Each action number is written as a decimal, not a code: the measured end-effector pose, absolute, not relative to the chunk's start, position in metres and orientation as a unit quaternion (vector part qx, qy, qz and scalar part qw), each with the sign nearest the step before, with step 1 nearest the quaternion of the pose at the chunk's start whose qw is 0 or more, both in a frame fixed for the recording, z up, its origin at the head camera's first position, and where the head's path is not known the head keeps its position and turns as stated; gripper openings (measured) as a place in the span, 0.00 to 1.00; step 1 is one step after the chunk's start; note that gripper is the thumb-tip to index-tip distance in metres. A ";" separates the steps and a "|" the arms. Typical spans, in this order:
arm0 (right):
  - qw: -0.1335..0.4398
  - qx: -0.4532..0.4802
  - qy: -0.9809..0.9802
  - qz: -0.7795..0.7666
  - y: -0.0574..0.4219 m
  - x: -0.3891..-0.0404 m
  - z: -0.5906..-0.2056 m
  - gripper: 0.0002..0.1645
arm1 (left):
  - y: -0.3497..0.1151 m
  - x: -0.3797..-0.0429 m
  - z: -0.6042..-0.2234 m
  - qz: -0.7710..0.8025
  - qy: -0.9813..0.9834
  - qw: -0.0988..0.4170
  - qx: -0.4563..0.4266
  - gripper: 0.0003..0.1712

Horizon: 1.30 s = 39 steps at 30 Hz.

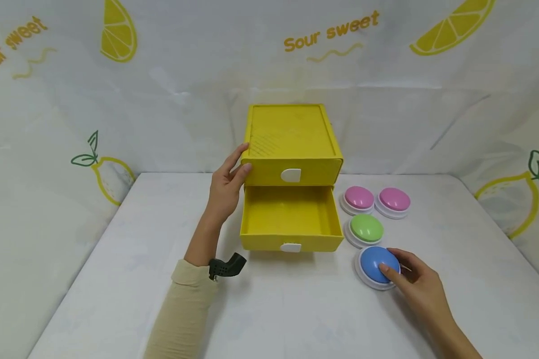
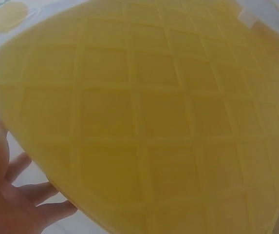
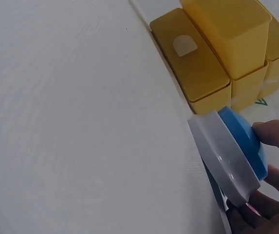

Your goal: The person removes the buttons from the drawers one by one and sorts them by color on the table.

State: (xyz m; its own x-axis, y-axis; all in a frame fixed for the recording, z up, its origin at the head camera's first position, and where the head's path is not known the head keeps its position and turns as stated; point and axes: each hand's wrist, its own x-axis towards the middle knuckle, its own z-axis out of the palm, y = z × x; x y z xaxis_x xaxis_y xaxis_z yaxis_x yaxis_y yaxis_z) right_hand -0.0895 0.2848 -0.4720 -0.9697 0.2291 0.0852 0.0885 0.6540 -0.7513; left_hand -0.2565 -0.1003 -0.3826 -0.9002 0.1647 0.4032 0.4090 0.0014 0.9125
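Observation:
A yellow two-drawer box (image 1: 292, 132) stands toward the back of the white table. Its upper drawer is closed; the lower drawer (image 1: 292, 243) is pulled out, its bare yellow floor showing. At the box's left front corner, my left hand (image 1: 226, 187) grips the edge, thumb at the front and fingers along the side. A blue dome push button (image 1: 379, 264) on a round white base is at the front right. My right hand (image 1: 415, 279) holds it from the right, thumb on the dome (image 3: 244, 141) and other fingers around the base.
Two pink push buttons, one left (image 1: 359, 198) and one right (image 1: 395, 199), sit right of the box. A green push button (image 1: 366, 228) lies between them and the blue one. Behind hangs a white lemon-print cloth (image 1: 184, 124).

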 end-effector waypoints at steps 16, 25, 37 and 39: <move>0.141 -0.019 -0.922 0.359 0.279 -0.088 -0.476 0.38 | -0.105 -0.256 -0.384 -0.681 -0.696 0.089 -0.207 0.29; 0.170 0.011 -0.944 0.281 0.268 -0.084 -0.475 0.48 | -0.102 -0.256 -0.383 -0.686 -0.693 0.086 -0.205 0.28; 0.159 -0.001 -0.944 0.289 0.265 -0.087 -0.473 0.48 | -0.099 -0.256 -0.382 -0.680 -0.697 0.090 -0.209 0.28; 0.156 -0.001 -0.944 0.290 0.265 -0.088 -0.473 0.48 | -0.099 -0.256 -0.382 -0.681 -0.696 0.090 -0.210 0.28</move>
State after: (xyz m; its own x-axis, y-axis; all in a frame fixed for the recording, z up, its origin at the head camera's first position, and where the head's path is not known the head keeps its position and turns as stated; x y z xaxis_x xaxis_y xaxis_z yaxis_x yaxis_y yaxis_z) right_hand -0.0884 0.2647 -0.4725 -0.9511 0.0918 0.2948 -0.0895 0.8319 -0.5476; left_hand -0.2565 -0.0987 -0.3821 -0.8957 0.1689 0.4113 0.4149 -0.0151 0.9097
